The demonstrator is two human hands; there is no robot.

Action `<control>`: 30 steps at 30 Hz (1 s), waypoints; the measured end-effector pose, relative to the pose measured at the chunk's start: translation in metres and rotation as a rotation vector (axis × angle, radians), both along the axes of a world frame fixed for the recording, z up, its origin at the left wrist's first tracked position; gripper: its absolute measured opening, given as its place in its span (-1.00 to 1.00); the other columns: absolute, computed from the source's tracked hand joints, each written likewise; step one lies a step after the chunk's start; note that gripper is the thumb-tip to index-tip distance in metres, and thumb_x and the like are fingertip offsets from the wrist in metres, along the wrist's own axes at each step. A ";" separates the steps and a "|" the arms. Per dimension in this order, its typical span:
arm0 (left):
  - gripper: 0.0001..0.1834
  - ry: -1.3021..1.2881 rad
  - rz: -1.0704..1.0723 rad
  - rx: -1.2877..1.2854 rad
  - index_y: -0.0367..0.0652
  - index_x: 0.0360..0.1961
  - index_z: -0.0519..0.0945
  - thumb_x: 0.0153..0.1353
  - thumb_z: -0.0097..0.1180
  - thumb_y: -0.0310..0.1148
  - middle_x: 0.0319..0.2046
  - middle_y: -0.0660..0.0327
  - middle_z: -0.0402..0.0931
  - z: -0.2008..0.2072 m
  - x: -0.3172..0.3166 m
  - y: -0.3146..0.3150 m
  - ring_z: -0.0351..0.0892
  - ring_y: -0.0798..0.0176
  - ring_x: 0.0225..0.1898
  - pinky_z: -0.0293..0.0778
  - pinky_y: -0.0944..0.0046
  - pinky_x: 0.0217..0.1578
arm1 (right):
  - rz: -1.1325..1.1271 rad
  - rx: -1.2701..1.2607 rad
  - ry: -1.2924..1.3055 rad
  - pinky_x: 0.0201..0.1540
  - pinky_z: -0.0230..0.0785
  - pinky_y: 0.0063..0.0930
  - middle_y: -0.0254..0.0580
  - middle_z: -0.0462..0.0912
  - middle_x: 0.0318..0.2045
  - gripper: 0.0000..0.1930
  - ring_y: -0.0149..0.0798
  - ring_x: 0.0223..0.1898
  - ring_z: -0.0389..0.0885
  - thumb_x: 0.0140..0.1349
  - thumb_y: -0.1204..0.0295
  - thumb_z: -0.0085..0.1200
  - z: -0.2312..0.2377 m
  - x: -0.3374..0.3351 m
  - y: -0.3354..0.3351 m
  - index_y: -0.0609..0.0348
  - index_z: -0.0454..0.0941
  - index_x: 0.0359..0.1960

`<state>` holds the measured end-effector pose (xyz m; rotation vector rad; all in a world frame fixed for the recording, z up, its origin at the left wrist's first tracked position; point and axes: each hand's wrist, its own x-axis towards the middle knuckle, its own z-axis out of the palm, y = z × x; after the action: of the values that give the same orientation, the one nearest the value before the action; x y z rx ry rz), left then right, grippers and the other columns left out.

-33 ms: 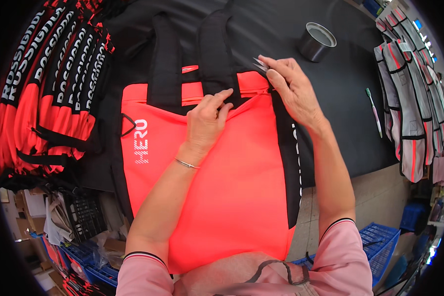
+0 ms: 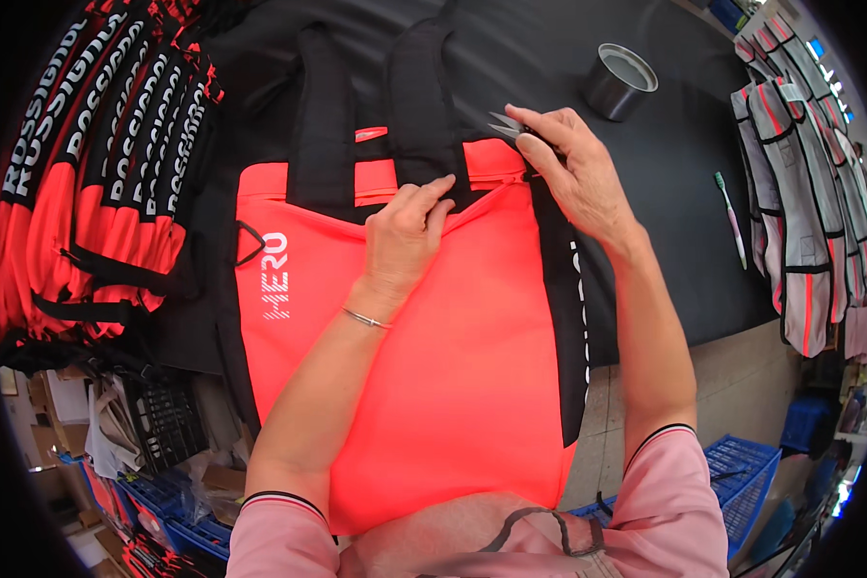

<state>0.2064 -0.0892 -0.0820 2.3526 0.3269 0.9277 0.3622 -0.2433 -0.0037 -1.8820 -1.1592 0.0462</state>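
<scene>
The bag [image 2: 458,356] is laid across the near edge of the table [image 2: 669,275], with its straps [image 2: 419,96] directed toward the far edge. The scissors [image 2: 513,125] are grasped in the right hand [image 2: 580,178], blades parted, near the bag's upper right corner; the left hand [image 2: 401,236] is placed with bent fingers at the bag's opening, and whether fabric is pinched cannot be told. A toothbrush [image 2: 730,220] is positioned near the table's right edge.
</scene>
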 end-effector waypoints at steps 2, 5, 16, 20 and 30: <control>-0.73 -0.034 0.004 0.047 -0.05 -0.10 0.67 0.14 0.28 -0.45 -0.50 0.24 0.50 -0.002 0.003 -0.002 0.55 0.17 -0.55 0.50 0.23 -0.55 | -0.024 -0.046 -0.004 -0.19 0.43 -0.41 -0.17 0.55 -0.28 -0.71 -0.19 -0.33 0.57 0.31 0.37 0.12 0.001 0.004 0.006 0.21 0.59 0.02; -0.81 0.018 0.009 0.129 -0.09 -0.18 0.65 0.15 0.26 -0.43 -0.49 0.24 0.50 -0.003 0.007 -0.003 0.56 0.16 -0.54 0.50 0.22 -0.55 | 0.014 -0.028 -0.156 -0.24 0.44 -0.34 -0.20 0.54 -0.28 -0.77 -0.14 -0.38 0.57 0.27 0.34 0.18 -0.004 0.009 0.010 0.23 0.61 -0.15; -0.86 0.067 0.025 0.143 -0.19 -0.31 0.46 0.15 0.17 -0.57 -0.40 0.16 0.46 -0.001 0.012 -0.004 0.54 0.01 -0.43 0.46 0.10 -0.51 | 0.335 -0.259 -0.699 -0.22 0.45 -0.33 -0.25 0.54 -0.34 -0.83 -0.20 -0.30 0.60 0.08 0.34 0.27 0.001 0.017 0.029 0.18 0.62 -0.47; -0.86 0.069 0.028 0.133 -0.20 -0.32 0.46 0.15 0.17 -0.58 -0.41 0.14 0.46 -0.002 0.012 -0.004 0.54 -0.01 -0.43 0.46 0.10 -0.51 | 0.400 -0.266 -0.753 -0.20 0.39 -0.37 -0.30 0.48 -0.37 -0.82 -0.23 -0.30 0.53 0.06 0.34 0.30 -0.006 0.017 0.037 0.14 0.57 -0.53; -0.88 0.092 0.032 0.085 -0.20 -0.32 0.45 0.16 0.12 -0.59 -0.42 0.13 0.45 0.003 0.009 -0.005 0.53 -0.02 -0.42 0.45 0.07 -0.49 | 0.395 -0.327 -0.754 -0.22 0.40 -0.34 -0.29 0.49 -0.37 -0.82 -0.22 -0.32 0.53 0.08 0.36 0.26 -0.011 0.013 0.042 0.16 0.55 -0.51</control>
<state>0.2156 -0.0941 -0.0789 2.4795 0.3696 0.8653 0.3748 -0.2012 -0.0142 -1.9742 -2.1368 -0.2961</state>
